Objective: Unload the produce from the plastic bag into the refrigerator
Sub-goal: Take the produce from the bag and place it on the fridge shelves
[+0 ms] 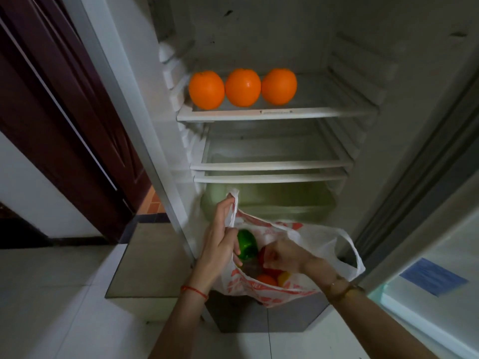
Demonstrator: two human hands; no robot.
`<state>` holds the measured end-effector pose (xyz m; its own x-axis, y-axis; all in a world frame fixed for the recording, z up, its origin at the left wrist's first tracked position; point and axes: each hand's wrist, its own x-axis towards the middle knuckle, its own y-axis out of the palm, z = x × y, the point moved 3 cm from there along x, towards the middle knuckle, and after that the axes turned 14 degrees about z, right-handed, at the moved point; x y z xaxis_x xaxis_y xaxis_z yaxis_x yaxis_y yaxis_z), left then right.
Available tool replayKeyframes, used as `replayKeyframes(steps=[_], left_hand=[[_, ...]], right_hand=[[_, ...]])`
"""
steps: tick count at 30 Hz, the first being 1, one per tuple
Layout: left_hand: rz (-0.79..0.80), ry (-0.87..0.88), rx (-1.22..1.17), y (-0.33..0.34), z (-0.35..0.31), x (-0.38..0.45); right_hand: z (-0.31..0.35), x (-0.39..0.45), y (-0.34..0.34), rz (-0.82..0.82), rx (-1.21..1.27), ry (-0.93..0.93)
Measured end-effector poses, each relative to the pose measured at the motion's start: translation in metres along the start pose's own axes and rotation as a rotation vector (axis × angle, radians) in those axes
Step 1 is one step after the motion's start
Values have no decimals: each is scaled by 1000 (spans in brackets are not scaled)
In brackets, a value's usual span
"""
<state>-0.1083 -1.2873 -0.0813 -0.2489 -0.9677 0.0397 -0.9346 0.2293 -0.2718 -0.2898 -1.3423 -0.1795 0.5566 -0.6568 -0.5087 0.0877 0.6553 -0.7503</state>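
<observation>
A white plastic bag (318, 239) with orange print hangs open in front of the refrigerator's lower part. My left hand (220, 239) pinches the bag's left handle and holds it up. My right hand (282, 255) is inside the bag, its fingers closed around a red piece of produce (261, 256). A green pepper (247, 244), an orange fruit (266, 279) and a yellow piece (284, 278) also lie in the bag. Three oranges (242, 87) stand in a row on the upper shelf (259, 114).
Two bare glass shelves (269, 165) sit below the oranges, above a greenish crisper drawer (285, 203). The open refrigerator door (427, 275) stands at the right. A dark wooden door (64, 130) and white floor tiles (51, 307) are at the left.
</observation>
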Motion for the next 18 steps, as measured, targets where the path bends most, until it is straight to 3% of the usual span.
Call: replayKeyframes(steps=[3, 7, 9, 13, 18], left_hand=[[-1, -1, 16, -1, 3, -6], [-7, -8, -5, -2, 6, -13], [-10, -16, -16, -3, 9, -14], [-25, -23, -3, -4, 12, -16], [-41, -19, 20, -4, 10, -18]], right_hand=[[-2, 2, 28, 73, -20, 16], [-7, 15, 50, -108, -417, -32], [-8, 24, 61, -79, -543, -29], [-8, 40, 75, -28, -627, -11], [-6, 43, 76, -90, -666, -49]])
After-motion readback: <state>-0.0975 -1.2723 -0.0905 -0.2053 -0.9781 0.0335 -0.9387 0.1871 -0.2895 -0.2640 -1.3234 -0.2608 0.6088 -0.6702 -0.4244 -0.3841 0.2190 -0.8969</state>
